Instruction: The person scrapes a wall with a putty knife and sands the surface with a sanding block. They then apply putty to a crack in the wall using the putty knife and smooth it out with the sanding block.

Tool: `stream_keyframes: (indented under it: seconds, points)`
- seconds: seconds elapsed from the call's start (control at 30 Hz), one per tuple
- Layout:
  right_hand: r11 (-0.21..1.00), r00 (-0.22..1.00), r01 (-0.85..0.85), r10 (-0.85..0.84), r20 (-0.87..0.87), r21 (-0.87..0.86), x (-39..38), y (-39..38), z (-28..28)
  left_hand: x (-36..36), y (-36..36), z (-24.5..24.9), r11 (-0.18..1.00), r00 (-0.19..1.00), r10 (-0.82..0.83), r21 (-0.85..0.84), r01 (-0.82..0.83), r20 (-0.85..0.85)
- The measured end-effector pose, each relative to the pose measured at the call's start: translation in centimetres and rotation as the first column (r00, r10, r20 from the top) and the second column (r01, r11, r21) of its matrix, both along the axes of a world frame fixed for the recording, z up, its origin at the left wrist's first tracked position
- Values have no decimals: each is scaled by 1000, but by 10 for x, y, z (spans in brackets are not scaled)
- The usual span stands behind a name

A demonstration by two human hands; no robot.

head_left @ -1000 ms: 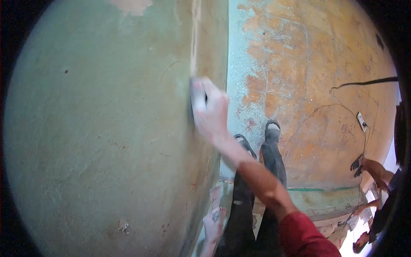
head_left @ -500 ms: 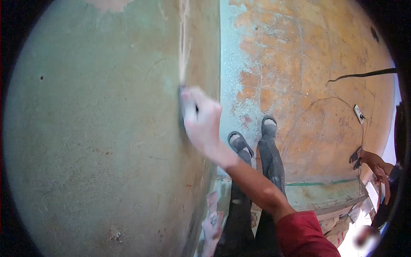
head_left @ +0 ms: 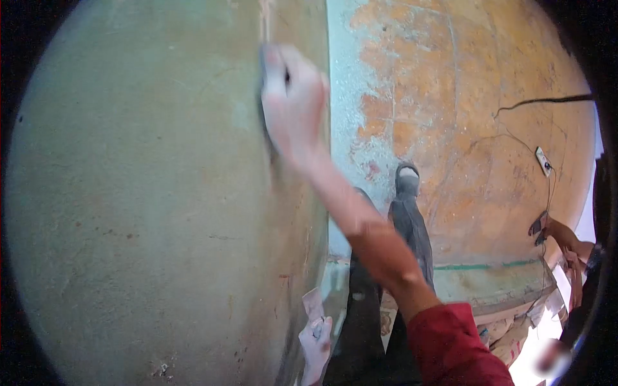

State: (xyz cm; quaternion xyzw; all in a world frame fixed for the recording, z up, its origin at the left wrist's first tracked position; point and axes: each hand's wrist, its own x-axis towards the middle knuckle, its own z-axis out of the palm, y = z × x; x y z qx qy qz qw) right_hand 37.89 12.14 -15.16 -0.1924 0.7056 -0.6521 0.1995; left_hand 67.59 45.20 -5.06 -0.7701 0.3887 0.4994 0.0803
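Observation:
My right hand [head_left: 293, 103], dusted white, presses a small dark sanding pad [head_left: 264, 96] flat against the pale green wall [head_left: 141, 193], high in the view. Its arm runs down to a red sleeve [head_left: 450, 350]. My left hand [head_left: 315, 344] hangs low beside the wall and holds a folded piece of sandpaper [head_left: 312, 305]. My dark trousers and sandalled feet [head_left: 405, 180] stand on the floor beside the wall.
The floor [head_left: 476, 96] is worn orange with pale dust along the wall's foot. A black cable [head_left: 547, 100] and a white power strip [head_left: 544, 161] lie at the right. Another person's hand [head_left: 553, 231] shows at the right edge, next to a green-edged step [head_left: 483, 283].
My right hand has slid the pad up the wall, from mid-height to near the top of the view. My left hand stays low by the wall.

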Motion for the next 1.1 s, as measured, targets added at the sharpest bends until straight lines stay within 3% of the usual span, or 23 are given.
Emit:
stream_keyframes:
  seconds: [0.07, 0.1, 0.13, 0.2, 0.23, 0.27, 0.33, 0.37, 0.47, 0.5, 0.6, 0.63, 0.73, 0.77, 0.9, 0.97, 1.1]
  points:
    - [996, 994, -80, 82, 67, -33, 40, 50, 7, -7, -10, -2, 996, 996, 84, -15, -85, -24]
    - [986, 978, -159, 164, 127, -54, 51, 69, 7, -16, -15, 3, 998, 1000, -22, -59, 21, -13]
    - [987, 979, -156, 161, 125, -48, 40, 59, 4, -19, -17, 8, 988, 992, -127, -93, 127, 7]
    - [989, 995, -24, 10, -96, -147, -2, 6, 1, -6, -14, 3, 980, 984, -176, -93, 174, -10]
    - [998, 996, -57, 56, -72, -15, -22, -14, 2, 1, -10, 3, 974, 977, -213, -86, 210, -23]
    - [998, 996, -62, 61, -60, -4, -7, -5, 0, 3, -10, 5, 976, 978, -208, -73, 207, -14]
    - [993, 1000, 16, -13, 28, -114, 32, 31, 2, -8, -15, -5, 999, 1000, 11, -37, -11, -13]
    - [992, 992, -93, 99, 73, -85, 53, 62, 5, -10, -16, -5, 998, 1000, 8, -61, -9, -25]
    - [984, 997, -74, 68, -40, -165, 23, 33, 2, -17, -24, 5, 995, 996, -90, -43, 89, -22]
    - [989, 990, -137, 138, 14, -52, -10, 5, 6, -15, -23, -1, 995, 996, -89, -47, 88, -16]
    - [1000, 999, -9, 10, 47, -11, 19, 16, 5, -16, -20, -1, 993, 998, -59, -107, 57, -12]
    - [972, 991, 119, -128, -32, -204, 54, 36, -1, -21, -25, 0, 991, 997, -78, -107, 77, -3]
    - [974, 997, 31, -47, -65, -226, 44, 46, 14, -20, -22, 6, 990, 994, -109, -88, 108, -3]
    - [990, 995, -93, 97, 26, -102, 16, 27, 10, -16, -21, 5, 989, 993, -116, -90, 115, -2]
    - [999, 999, 44, -44, -23, -17, 24, 16, 9, -8, -17, -1, 996, 998, -55, -69, 54, -13]
    - [964, 998, 57, -48, 40, -259, 74, 70, 5, -19, -24, 1, 993, 996, -92, -69, 93, 6]
    - [995, 1000, -27, 27, -8, -99, -5, -4, -2, -8, -14, -2, 990, 992, -124, -72, 125, 10]
